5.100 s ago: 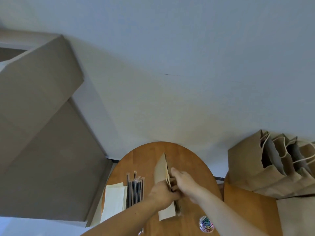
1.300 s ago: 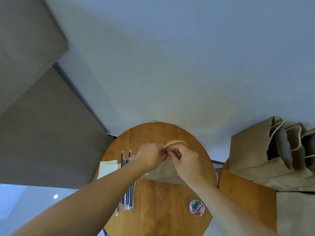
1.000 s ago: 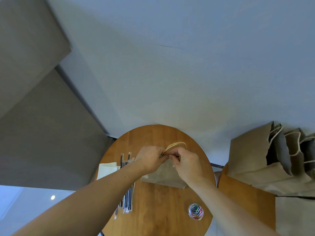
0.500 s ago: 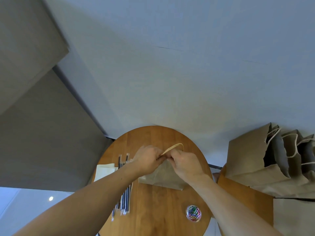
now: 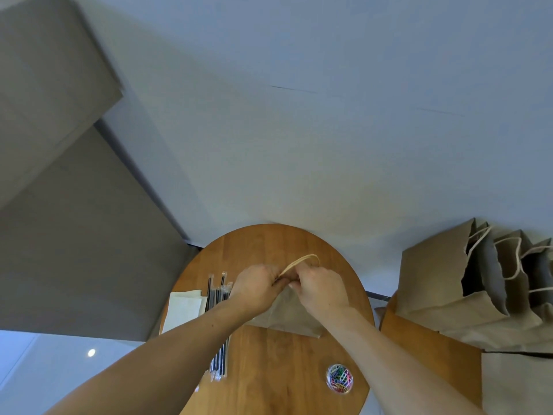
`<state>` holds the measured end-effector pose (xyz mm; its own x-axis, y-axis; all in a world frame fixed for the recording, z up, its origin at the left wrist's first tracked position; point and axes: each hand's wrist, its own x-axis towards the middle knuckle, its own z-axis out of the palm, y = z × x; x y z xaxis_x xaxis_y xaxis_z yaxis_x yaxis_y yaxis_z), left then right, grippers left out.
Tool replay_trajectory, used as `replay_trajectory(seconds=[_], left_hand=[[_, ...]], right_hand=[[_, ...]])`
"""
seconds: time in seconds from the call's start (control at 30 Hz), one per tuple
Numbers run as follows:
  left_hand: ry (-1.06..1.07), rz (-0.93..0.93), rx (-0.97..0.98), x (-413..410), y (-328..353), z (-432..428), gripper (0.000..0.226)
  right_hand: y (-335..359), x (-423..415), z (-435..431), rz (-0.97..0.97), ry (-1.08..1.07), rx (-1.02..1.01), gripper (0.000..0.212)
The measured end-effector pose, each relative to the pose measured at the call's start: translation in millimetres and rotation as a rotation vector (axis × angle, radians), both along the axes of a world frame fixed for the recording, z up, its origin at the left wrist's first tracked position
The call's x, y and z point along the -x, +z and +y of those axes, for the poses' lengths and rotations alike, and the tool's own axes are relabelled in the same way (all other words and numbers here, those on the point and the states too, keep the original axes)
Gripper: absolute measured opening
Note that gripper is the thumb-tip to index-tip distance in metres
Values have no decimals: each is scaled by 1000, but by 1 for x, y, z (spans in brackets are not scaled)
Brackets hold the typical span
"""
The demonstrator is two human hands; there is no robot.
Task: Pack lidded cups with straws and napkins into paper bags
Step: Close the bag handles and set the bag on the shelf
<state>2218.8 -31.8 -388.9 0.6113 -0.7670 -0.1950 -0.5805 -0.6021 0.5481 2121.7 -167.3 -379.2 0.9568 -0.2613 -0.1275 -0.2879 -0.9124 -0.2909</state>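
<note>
Okay, round table (image 5: 269, 244), left to right. Napkins (image 5: 185, 310) sit at the 9 o'clock edge in a flat stack, soft and light. Wrapped straws (image 5: 220, 354) lie just beside them toward centre, along the 12–6 line. Left hand (image 5: 254, 287) pinches the top edge of the paper bag (image 5: 287, 314), which stands at table centre. Right hand (image 5: 321, 290) pinches the same edge from the 3 o'clock side, fingers curled, the two hands nearly touching. Handle loop (image 5: 299, 260) pokes out toward 12 between them.

Bag looks light and thin and probably creases or tears easily. The walls flop, so best taken by the top rim or the handle. Its mouth is pinched together, contents hidden.

Clear tub (image 5: 339, 383) at 5 o'clock holds coloured paper clips. At far right, on a second table (image 5: 419, 354), is a row of standing bags (image 5: 434, 283), mouths open, insides dark, so can't tell what's in them. No cups in view.
</note>
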Motion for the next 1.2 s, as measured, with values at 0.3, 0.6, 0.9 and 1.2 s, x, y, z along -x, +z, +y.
replay_trajectory(seconds=[0.3, 0.6, 0.9, 1.2], left_hand=[[-74, -20, -74, -10, 14, -4, 24], [148, 88, -33, -25, 0, 37, 72], [279, 261, -46, -25, -24, 56, 54], [292, 339, 92, -23, -8, 69, 14]], right_hand=[[-1, 14, -3, -208, 56, -44, 16], [-37, 68, -45, -233, -167, -174, 81], [-73, 80, -53, -25, -317, -628, 47], [-77, 71, -40, -139, -455, -644, 23]])
